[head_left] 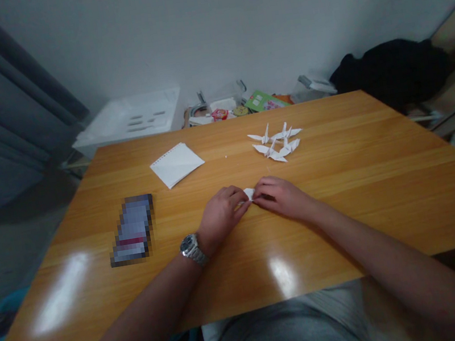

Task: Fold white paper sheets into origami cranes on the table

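Observation:
A small folded white paper (249,193) sits low over the middle of the table, pinched between both hands. My left hand (225,208), with a metal watch (192,248) at its wrist, is closed on the paper's left side. From the other side my right hand (280,196) grips its right edge. The fingers cover most of the paper, so its full shape is hidden. Beyond the right hand stand several white paper cranes (277,142) in a loose cluster.
On the wooden table (366,171) lie a stack of white notepaper (177,164) at the back left and a phone (133,230), its picture blurred, at the left. Behind the far edge are a white plastic tray (133,119), a green booklet (264,101) and dark cloth (393,72).

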The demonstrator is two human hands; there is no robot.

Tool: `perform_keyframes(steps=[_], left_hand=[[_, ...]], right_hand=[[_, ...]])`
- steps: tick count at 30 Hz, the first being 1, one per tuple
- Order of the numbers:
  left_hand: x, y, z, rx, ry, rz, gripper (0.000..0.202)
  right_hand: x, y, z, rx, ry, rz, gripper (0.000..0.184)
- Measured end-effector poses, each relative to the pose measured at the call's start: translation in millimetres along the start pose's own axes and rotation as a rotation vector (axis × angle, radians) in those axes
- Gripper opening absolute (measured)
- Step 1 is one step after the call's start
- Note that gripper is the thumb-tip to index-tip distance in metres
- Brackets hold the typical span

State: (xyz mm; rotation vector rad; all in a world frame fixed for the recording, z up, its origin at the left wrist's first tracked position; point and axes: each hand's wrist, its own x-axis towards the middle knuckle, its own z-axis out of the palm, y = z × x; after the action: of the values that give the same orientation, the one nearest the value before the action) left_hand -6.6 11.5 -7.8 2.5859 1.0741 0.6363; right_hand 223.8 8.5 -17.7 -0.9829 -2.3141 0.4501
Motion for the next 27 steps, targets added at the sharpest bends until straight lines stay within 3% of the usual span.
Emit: perform_keyframes(steps=[18,27], left_hand=[[5.0,-2.8,10.8,-0.179,0.095,-0.091,0.007],[7.6,-2.0,10.6,-0.204,0.105,-0.140,0.004]], right_hand=[[3.6,-5.7,0.7,0.053,0.024,0.138,0.005],[3.5,-5.2,0.5,-0.055,0.025,0.046,0.009]])
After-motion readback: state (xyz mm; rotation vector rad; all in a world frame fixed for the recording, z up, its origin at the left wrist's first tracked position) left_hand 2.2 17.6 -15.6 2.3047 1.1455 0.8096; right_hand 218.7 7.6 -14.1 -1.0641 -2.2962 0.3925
